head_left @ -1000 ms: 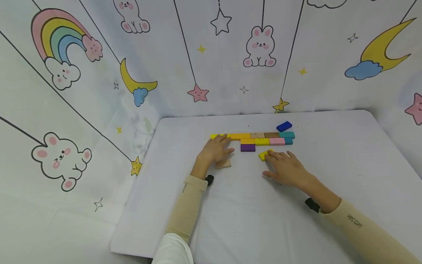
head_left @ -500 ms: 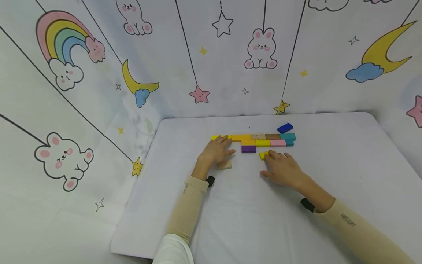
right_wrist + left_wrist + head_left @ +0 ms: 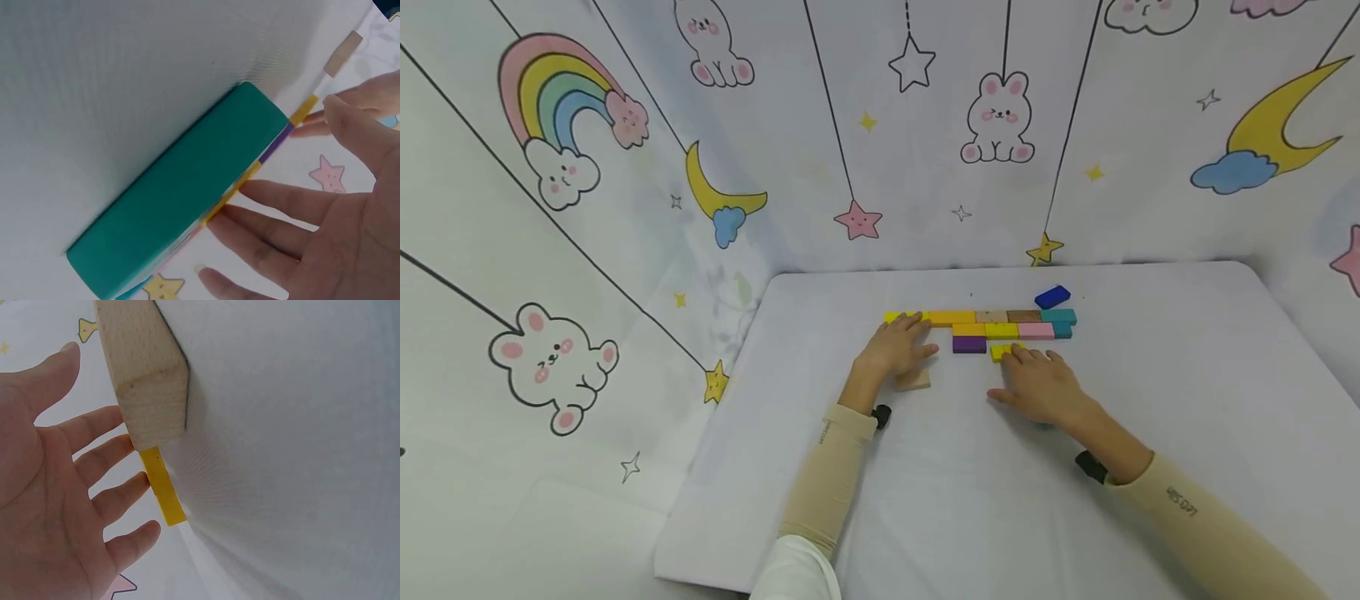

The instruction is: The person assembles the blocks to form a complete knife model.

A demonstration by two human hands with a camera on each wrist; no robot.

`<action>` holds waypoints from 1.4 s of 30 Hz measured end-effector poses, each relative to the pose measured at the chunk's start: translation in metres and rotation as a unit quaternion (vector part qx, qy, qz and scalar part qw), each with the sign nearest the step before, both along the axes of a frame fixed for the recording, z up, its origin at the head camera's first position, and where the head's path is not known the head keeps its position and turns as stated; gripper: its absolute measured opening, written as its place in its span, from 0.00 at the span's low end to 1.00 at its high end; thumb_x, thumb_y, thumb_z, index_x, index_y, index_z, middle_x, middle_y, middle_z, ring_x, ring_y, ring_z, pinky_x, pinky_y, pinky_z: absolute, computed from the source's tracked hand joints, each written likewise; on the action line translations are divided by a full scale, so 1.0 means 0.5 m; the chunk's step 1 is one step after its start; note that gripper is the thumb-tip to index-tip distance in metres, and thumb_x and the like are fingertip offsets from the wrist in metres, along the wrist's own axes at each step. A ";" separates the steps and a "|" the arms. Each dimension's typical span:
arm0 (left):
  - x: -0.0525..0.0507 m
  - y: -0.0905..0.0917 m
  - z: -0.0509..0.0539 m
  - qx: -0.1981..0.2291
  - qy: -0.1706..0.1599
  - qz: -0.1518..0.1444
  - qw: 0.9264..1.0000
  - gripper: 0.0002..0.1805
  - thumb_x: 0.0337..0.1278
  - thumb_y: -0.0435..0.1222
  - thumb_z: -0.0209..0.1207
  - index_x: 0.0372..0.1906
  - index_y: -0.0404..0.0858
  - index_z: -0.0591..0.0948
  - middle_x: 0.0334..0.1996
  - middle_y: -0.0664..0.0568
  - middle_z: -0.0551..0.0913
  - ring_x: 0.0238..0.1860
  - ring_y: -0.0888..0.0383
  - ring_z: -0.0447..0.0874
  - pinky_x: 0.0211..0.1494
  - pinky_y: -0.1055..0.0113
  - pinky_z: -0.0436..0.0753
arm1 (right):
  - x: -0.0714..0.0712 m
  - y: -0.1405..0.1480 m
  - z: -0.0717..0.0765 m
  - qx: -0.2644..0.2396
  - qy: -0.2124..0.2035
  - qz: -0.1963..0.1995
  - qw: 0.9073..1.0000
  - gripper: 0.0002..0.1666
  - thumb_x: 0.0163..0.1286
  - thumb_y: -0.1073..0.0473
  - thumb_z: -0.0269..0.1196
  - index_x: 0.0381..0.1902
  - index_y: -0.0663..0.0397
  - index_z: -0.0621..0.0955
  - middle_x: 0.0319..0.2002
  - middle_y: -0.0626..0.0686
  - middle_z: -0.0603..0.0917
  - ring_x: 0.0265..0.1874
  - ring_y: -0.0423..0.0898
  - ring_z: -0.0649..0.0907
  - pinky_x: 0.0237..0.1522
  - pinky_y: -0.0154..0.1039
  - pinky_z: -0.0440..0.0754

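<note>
1. At the far left, the left hand (image 3: 893,346) has its fingers straight, spread and released; their tips touch the long yellow block (image 3: 891,317), which makes the left end of the back row.
2. Close to this hand, on the person's side, a pale wooden block (image 3: 916,382) lies on the white table (image 3: 737,467), partly covered.
3. The back row continues with an orange block (image 3: 952,317), a speckled block (image 3: 992,317), a brown block (image 3: 1024,317) and a teal block (image 3: 1058,316).
4. Touching its front is a shorter row: amber block (image 3: 968,330), bright yellow block (image 3: 1002,331), pink block (image 3: 1036,331), small teal block (image 3: 1063,331).
5. The purple block (image 3: 969,345) rests against the amber one.
6. To its right, slightly apart, the short yellow block (image 3: 1000,354) is touched by the fingertips of the right hand (image 3: 1041,387); these fingers are extended and released, the thumb away.
7. Beneath this hand lies a green block (image 3: 178,187), mostly hidden in the head view.
8. The blue block (image 3: 1052,297) lies obliquely, behind the row's right end.
</note>
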State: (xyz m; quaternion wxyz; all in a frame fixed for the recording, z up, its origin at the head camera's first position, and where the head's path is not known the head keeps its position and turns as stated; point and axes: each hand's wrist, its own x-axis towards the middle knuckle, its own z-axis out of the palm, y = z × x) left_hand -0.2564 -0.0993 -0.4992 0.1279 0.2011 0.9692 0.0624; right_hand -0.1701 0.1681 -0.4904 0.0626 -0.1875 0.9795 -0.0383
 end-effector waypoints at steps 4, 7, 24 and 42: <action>0.004 0.001 -0.005 0.007 0.006 -0.004 1.000 0.37 0.80 0.61 0.44 0.83 0.48 0.61 0.84 0.51 0.54 0.84 0.46 0.49 0.84 0.44 0.53 | 0.001 0.001 -0.003 0.000 0.003 0.002 1.000 0.46 0.71 0.36 0.68 0.68 0.69 0.76 0.70 0.72 0.72 0.67 0.71 0.74 0.69 0.73 0.68; 0.007 0.002 -0.005 0.010 0.007 -0.003 1.000 0.37 0.80 0.60 0.45 0.83 0.48 0.62 0.84 0.50 0.54 0.84 0.46 0.49 0.84 0.44 0.54 | 0.001 0.001 -0.005 0.000 0.007 0.002 1.000 0.46 0.70 0.36 0.68 0.69 0.69 0.75 0.70 0.72 0.72 0.67 0.71 0.74 0.68 0.73 0.68; 0.008 0.003 0.001 0.007 0.008 -0.001 1.000 0.37 0.80 0.61 0.46 0.83 0.49 0.62 0.84 0.52 0.54 0.84 0.47 0.50 0.84 0.44 0.54 | -0.011 -0.003 -0.004 -0.006 0.008 -0.004 1.000 0.46 0.70 0.36 0.69 0.68 0.69 0.76 0.70 0.72 0.72 0.67 0.71 0.74 0.68 0.74 0.68; 0.008 0.001 0.007 0.010 0.010 -0.002 1.000 0.36 0.80 0.60 0.46 0.82 0.48 0.63 0.84 0.50 0.55 0.83 0.46 0.50 0.83 0.43 0.54 | -0.026 -0.023 -0.011 -0.001 -0.006 -0.034 0.999 0.47 0.69 0.35 0.69 0.70 0.68 0.75 0.70 0.71 0.72 0.68 0.70 0.73 0.70 0.74 0.65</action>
